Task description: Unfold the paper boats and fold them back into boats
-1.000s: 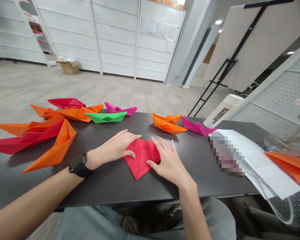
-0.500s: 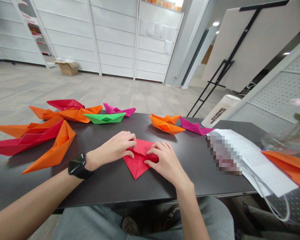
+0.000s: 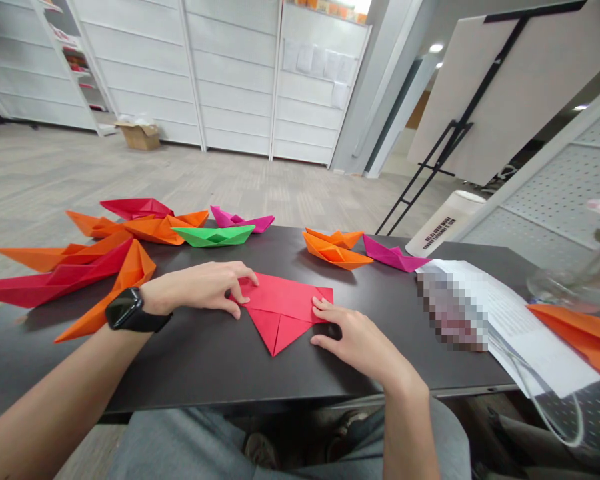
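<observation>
A red sheet of folding paper (image 3: 285, 299) lies flat on the dark table in front of me. Its upper part is a wide folded band, and a triangle with a centre crease points toward me. My left hand (image 3: 213, 285), with a black watch on the wrist, rests its fingertips on the paper's left end, thumb apart from the fingers. On the right edge lie the fingers of my right hand (image 3: 353, 337); its thumb is spread and touches the table. Neither hand grips the paper.
Folded paper boats stand around: several orange and red ones (image 3: 55, 283) at left, a green boat (image 3: 213, 235), orange boats (image 3: 336, 252) and a purple boat (image 3: 393, 255) behind. At right are white printed sheets (image 3: 525, 320), a white cylinder (image 3: 447, 223) and an orange paper piece (image 3: 580, 337).
My hands have moved apart from the paper's middle to its two ends. The raised red flap now lies flat as a band across the top.
</observation>
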Action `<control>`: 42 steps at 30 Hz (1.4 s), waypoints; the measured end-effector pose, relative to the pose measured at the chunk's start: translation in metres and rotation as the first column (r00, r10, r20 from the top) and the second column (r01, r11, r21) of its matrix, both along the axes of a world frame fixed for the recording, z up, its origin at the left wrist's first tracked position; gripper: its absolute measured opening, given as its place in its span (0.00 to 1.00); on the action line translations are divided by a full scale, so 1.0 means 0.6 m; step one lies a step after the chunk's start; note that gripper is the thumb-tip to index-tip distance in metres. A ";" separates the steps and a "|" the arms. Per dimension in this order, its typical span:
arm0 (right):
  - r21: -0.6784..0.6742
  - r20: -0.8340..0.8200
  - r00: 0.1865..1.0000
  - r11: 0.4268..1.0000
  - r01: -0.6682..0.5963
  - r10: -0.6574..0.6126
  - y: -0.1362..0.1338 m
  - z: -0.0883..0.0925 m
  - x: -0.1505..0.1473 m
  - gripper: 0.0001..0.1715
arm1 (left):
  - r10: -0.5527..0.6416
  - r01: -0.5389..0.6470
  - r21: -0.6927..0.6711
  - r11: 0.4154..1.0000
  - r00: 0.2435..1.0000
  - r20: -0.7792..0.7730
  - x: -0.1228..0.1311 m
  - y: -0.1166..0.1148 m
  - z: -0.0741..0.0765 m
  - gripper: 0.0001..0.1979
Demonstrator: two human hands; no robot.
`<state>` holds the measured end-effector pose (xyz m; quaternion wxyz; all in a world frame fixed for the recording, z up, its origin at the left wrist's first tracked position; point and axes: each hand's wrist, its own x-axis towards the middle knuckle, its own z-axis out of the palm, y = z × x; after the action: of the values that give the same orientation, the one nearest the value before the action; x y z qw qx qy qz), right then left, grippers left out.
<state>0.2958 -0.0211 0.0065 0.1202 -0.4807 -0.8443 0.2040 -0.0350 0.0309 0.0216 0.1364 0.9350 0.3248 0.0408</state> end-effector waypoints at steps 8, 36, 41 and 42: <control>0.117 -0.039 0.998 0.992 -0.052 0.057 0.025 -0.014 0.004 0.23 | 0.042 -0.042 0.026 0.999 0.999 -0.001 -0.015 0.008 -0.005 0.09; 0.222 0.065 0.991 0.967 -0.128 0.116 -0.009 -0.001 -0.060 0.25 | 0.019 -0.020 0.222 0.975 1.000 0.003 0.035 -0.012 -0.019 0.15; 0.313 0.153 0.974 0.927 -0.207 0.166 0.003 -0.008 -0.059 0.11 | 0.000 -0.007 0.211 0.977 0.999 0.032 0.031 -0.008 -0.023 0.20; 0.336 0.172 0.971 0.916 -0.217 0.167 0.006 -0.009 -0.060 0.13 | 0.000 -0.008 0.210 0.978 0.999 0.041 0.031 -0.006 -0.025 0.21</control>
<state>0.2596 -0.0177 0.0009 0.1245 -0.3790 -0.9166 0.0261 -0.0166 0.0272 0.0068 0.0434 0.9425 0.3177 0.0941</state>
